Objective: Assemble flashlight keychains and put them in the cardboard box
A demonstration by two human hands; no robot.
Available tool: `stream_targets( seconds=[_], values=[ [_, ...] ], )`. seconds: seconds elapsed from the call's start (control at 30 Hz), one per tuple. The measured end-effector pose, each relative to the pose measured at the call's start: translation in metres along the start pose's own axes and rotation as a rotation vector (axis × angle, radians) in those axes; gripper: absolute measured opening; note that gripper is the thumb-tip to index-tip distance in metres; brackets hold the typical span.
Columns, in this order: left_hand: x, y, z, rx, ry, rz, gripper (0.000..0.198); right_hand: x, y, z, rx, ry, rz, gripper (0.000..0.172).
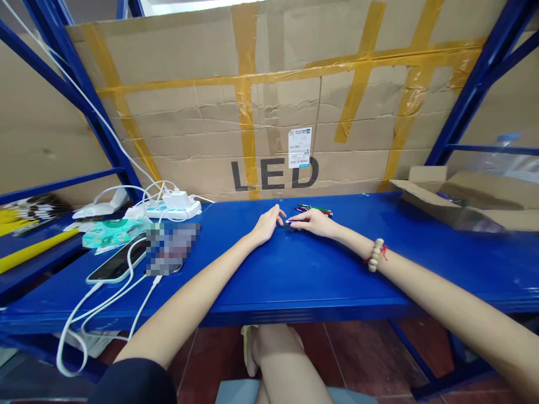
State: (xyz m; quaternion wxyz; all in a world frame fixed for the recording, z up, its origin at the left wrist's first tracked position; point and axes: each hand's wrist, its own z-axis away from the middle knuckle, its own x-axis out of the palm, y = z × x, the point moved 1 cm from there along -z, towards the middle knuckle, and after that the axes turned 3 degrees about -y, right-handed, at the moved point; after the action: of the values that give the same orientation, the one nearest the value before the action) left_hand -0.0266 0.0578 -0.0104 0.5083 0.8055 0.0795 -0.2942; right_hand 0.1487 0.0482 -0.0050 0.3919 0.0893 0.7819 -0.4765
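Note:
My right hand (314, 223), a beaded bracelet on its wrist, pinches a small pen (289, 222) with a pale tip and a dark blue body. Most of the pen is hidden by the fingers. Just left of it, my left hand (268, 223) rests on its side on the blue shelf top (269, 275). Its fingers are slightly bent and apart, with nothing visible in them. Right behind my right hand lie several pens (322, 211), with green, red and dark blue parts showing.
A large taped cardboard sheet (202, 129) stands along the back. To the left are a power strip (185, 211), a phone (115, 266) with white cables, and a teal packet (112, 233). An open cardboard box (433, 205) sits at the right, between blue metal posts.

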Motion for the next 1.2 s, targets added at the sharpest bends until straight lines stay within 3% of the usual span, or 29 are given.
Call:
stream_targets(
  seconds=[0.37,0.73,1.2],
  values=[
    [0.0,0.004,0.001,-0.003,0.043,0.026,0.052,0.0,-0.002,0.002,-0.051,-0.005,0.11,0.042],
    [0.0,-0.001,-0.001,0.01,-0.002,-0.13,0.054,-0.001,0.008,-0.002,-0.048,-0.017,0.138,0.04],
    [0.001,0.003,0.001,0.029,-0.015,-0.242,0.055,0.001,0.002,0.001,-0.027,0.01,0.255,0.034]
  ],
)
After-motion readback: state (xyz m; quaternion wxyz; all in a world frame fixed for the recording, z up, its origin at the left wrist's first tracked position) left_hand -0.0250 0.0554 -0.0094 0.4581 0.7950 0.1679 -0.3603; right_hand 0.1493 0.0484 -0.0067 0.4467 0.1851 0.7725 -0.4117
